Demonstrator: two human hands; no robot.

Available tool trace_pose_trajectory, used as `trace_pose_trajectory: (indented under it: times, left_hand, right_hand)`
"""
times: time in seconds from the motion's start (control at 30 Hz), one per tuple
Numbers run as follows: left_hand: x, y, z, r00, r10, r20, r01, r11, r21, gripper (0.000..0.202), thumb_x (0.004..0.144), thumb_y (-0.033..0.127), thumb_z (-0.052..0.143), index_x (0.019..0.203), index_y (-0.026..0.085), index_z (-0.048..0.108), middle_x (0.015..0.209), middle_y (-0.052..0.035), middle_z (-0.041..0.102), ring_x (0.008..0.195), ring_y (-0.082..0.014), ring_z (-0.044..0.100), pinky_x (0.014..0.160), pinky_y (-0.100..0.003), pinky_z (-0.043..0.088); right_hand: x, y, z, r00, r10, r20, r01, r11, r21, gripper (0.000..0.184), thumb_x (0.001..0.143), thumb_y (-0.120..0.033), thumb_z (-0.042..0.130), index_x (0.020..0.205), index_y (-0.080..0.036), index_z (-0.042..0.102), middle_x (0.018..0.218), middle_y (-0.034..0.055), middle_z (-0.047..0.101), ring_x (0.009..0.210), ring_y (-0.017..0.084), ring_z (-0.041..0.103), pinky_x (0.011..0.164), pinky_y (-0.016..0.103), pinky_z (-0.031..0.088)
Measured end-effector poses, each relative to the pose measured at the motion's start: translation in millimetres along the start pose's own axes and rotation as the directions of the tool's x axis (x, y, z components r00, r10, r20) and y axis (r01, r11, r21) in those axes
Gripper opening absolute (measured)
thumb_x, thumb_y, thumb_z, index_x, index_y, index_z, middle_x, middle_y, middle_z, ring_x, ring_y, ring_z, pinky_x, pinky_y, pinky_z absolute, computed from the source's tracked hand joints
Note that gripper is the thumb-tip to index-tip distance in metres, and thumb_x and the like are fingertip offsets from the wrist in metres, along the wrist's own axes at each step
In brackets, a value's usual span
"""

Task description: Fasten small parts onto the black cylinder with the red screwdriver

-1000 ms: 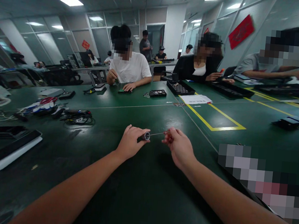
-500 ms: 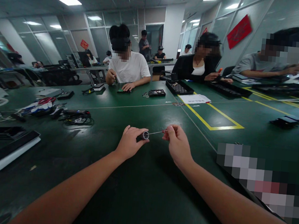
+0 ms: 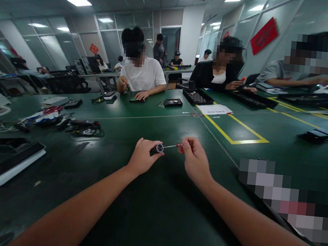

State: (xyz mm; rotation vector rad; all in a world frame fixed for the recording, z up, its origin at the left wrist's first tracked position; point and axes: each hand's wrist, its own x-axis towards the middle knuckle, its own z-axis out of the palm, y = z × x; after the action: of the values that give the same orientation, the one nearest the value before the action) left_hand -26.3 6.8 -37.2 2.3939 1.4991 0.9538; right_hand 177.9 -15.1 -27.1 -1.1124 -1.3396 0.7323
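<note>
My left hand (image 3: 143,157) is closed around a small dark cylinder (image 3: 159,148), its round, pale-rimmed end turned toward me and to the right. Between the fingertips of my right hand (image 3: 197,157) is a thin screwdriver (image 3: 170,146) with a red part near its handle. The metal shaft runs left to the cylinder's round end, and its tip appears to reach inside the rim. My fingers hide most of the handle and the cylinder's body. Both hands are held over the green table (image 3: 149,214).
Left of me lie bundled cables (image 3: 85,129), a black-and-white box (image 3: 15,163) and tangled wires with gloves (image 3: 44,117). A blurred-out flat item (image 3: 284,200) is at right. Across the table, people work near black trays (image 3: 197,96) and a white paper (image 3: 216,109).
Both hands keep nearly the same place. The red part of the screwdriver shows more clearly at my right fingertips. The view has shifted slightly.
</note>
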Motion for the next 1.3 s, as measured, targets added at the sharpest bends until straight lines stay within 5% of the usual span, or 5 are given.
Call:
trace_pose_trajectory:
  times: [0.27,0.73,0.93,1.13,1.3]
  left_hand:
    - [-0.8,0.3,-0.8,0.999,0.029,0.017,-0.029,1.0,-0.011,0.033,0.087,0.03,0.077,0.12,0.029,0.069,0.114,-0.0021,0.073,0.112,-0.025,0.063,0.119,-0.06,0.027]
    - [-1.3,-2.1,0.5,0.999,0.027,0.029,-0.027,1.0,-0.007,0.034,0.087,0.031,0.077,0.12,0.03,0.069,0.114,-0.0026,0.073,0.112,-0.0248,0.064,0.119,-0.059,0.028]
    - [-1.9,0.3,-0.8,0.999,0.032,0.03,-0.032,0.999,-0.004,0.034,0.088,0.031,0.075,0.122,0.03,0.069,0.116,-0.0027,0.073,0.113,-0.0249,0.063,0.12,-0.06,0.027]
    - [0.1,-0.2,-1.6,0.998,0.03,0.063,-0.035,0.997,0.07,0.033,0.092,0.029,0.07,0.125,0.033,0.067,0.119,-0.0027,0.072,0.119,-0.0263,0.06,0.121,-0.066,0.02]
    - [1.3,-7.0,1.2,0.996,0.011,0.085,-0.017,0.997,0.076,0.034,0.092,0.031,0.07,0.126,0.033,0.067,0.12,-0.0027,0.071,0.118,-0.0266,0.06,0.121,-0.068,0.017]
  right_hand:
    - [-3.4,-10.2,-2.4,1.0,0.017,0.003,-0.017,0.996,-0.087,0.042,0.1,-0.057,0.044,0.09,-0.024,0.067,0.068,0.0004,0.062,0.061,0.018,0.056,0.062,0.033,0.044]
    - [-2.6,-8.2,-2.0,0.999,0.041,0.022,-0.038,0.993,-0.108,0.03,0.1,-0.045,0.042,0.098,-0.025,0.065,0.079,0.0013,0.066,0.067,0.02,0.057,0.065,0.034,0.042]
    - [0.6,-2.4,0.4,0.999,0.035,-0.042,-0.032,0.997,0.064,0.023,0.093,-0.046,0.057,0.097,-0.024,0.06,0.085,0.0025,0.066,0.078,0.02,0.061,0.075,0.036,0.049]
    - [13.3,7.8,-1.6,0.929,0.368,-0.048,-0.329,0.876,0.353,0.031,0.086,-0.053,0.061,0.075,-0.024,0.059,0.063,-0.0007,0.052,0.059,0.018,0.053,0.062,0.036,0.053]
    - [14.4,13.1,-1.7,0.949,0.297,-0.103,-0.259,0.924,0.282,0.03,0.085,-0.054,0.062,0.079,-0.025,0.061,0.068,0.0007,0.058,0.063,0.019,0.055,0.062,0.035,0.053]
